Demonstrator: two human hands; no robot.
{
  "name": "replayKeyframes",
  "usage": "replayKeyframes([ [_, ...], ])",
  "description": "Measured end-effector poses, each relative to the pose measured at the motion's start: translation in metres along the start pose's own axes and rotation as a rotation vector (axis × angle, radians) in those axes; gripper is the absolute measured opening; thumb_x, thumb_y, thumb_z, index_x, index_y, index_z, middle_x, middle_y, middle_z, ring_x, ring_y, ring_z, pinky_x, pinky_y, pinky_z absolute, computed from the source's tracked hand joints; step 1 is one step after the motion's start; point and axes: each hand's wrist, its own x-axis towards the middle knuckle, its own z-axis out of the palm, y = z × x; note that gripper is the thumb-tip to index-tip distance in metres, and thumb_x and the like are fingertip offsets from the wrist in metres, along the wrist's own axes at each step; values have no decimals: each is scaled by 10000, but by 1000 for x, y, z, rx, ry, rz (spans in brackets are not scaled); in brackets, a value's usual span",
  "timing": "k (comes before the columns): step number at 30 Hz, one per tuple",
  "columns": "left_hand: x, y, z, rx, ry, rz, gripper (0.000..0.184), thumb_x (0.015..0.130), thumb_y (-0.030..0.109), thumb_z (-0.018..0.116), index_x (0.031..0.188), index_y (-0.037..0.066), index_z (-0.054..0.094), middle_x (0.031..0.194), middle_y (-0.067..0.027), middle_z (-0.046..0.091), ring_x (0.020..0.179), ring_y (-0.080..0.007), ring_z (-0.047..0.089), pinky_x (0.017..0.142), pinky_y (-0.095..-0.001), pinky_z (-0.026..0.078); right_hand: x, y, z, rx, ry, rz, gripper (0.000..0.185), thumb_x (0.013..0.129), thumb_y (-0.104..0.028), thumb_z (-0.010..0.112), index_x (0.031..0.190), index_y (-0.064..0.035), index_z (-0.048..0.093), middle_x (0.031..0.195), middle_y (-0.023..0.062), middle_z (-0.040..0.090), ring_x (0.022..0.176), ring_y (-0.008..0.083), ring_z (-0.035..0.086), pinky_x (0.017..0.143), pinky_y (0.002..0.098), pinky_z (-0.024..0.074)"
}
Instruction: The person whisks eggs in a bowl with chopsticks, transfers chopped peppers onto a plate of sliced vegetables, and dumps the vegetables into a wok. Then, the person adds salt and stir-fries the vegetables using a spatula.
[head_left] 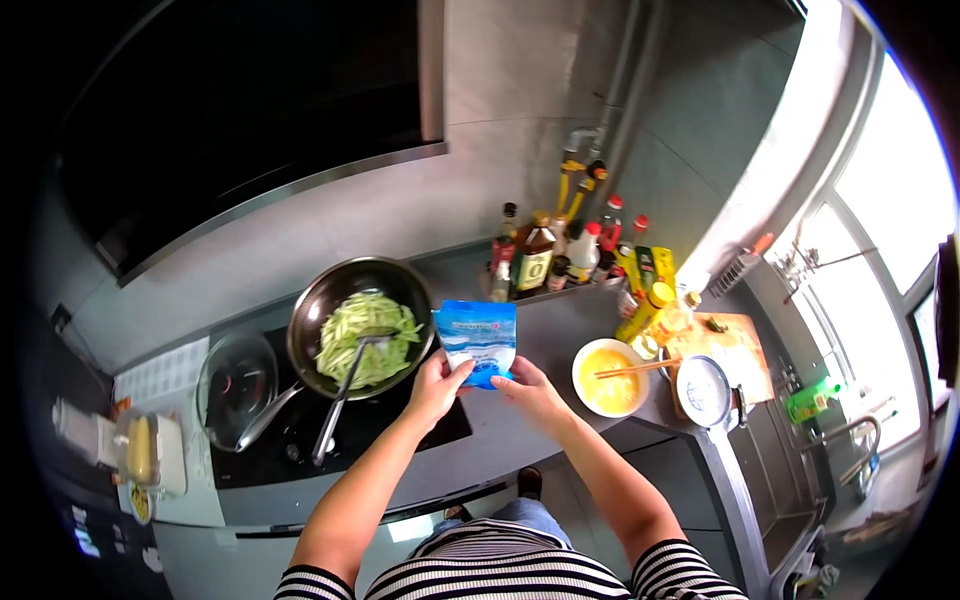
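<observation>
A blue and white pouch (pixel 478 338), which looks like a bag of salt, is held upright over the counter's front edge. My left hand (pixel 437 388) grips its lower left corner, thumb across the front. At the lower right corner, my right hand (pixel 530 390) pinches it between thumb and fingers. Left of the pouch stands a wok (pixel 305 330) on the black cooktop. Pale green vegetable strips (pixel 368 335) lie inside it, with a metal spatula (pixel 350 390) resting on them. To the right, a white bowl (pixel 583 385) holds yellow beaten egg with chopsticks (pixel 635 369) across it.
A glass lid (pixel 238 385) lies left of the wok. Several sauce bottles (pixel 535 252) line the wall. A wooden cutting board (pixel 740 345) carries a small white-rimmed pan (pixel 703 388). The sink (pixel 780 470) is at far right, near a green bottle (pixel 812 398).
</observation>
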Motion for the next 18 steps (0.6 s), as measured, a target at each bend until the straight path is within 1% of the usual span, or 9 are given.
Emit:
replayKeyframes([
  [1,5,4,10,60,2,-4,230,923,211,649,1111,85,607,975,4,660,841,-87,625,723,-263,540,5,8,-22,-74,24,-135,644,842,-289,746,1357,-31,457,1231,114,570,1088,187,552,922,346,461],
  [4,37,0,41,250,-59,22,231,905,166,664,1097,54,604,935,-14,670,801,-86,629,681,-249,529,6,-22,-68,-257,96,-192,553,858,-279,730,1294,-14,517,1160,90,617,1044,154,568,909,338,477],
  [5,49,-4,53,260,-101,21,245,900,151,665,1111,47,598,949,-26,671,819,-95,632,697,-255,528,3,-40,-78,-217,123,-212,423,891,-265,693,1214,-14,586,1022,63,666,907,124,615,792,307,526],
  [8,89,-10,98,277,-186,97,301,885,108,665,1160,26,576,993,-58,674,879,-123,637,760,-279,521,21,-57,-129,-266,156,-91,307,923,-262,651,1096,-9,651,887,48,681,739,109,627,633,266,532],
  [9,106,-15,113,273,-192,174,328,879,93,665,1182,21,564,1009,-68,675,904,-134,636,790,-290,516,31,-60,-148,-303,216,-179,282,931,-277,638,981,-5,690,747,44,668,662,96,621,523,259,508],
  [10,119,-13,131,267,-195,251,354,874,79,665,1204,15,553,1024,-77,675,929,-144,635,821,-300,511,43,-65,-173,-407,224,-132,271,925,-272,640,954,-6,688,674,66,649,620,86,589,534,277,488],
  [11,134,-10,146,258,-254,305,416,867,58,662,1253,0,517,1131,-110,644,1050,-183,610,934,-323,467,51,-69,-198,-470,254,-230,262,919,-266,645,952,-8,682,643,72,628,592,95,561,534,291,473],
  [14,181,-8,194,260,-315,440,480,871,5,635,1319,-7,463,1261,-88,571,1185,-176,527,1043,-318,393,58,-114,-251,-637,380,-438,256,910,-252,643,885,3,651,574,78,537,524,137,467,523,332,425],
  [18,221,-18,244,334,-289,390,541,879,25,634,1379,7,430,1371,-128,508,1264,-232,485,1076,-352,368,89,-124,-347,-741,472,-390,273,909,-260,631,862,9,639,585,121,554,505,181,481,513,371,408],
])
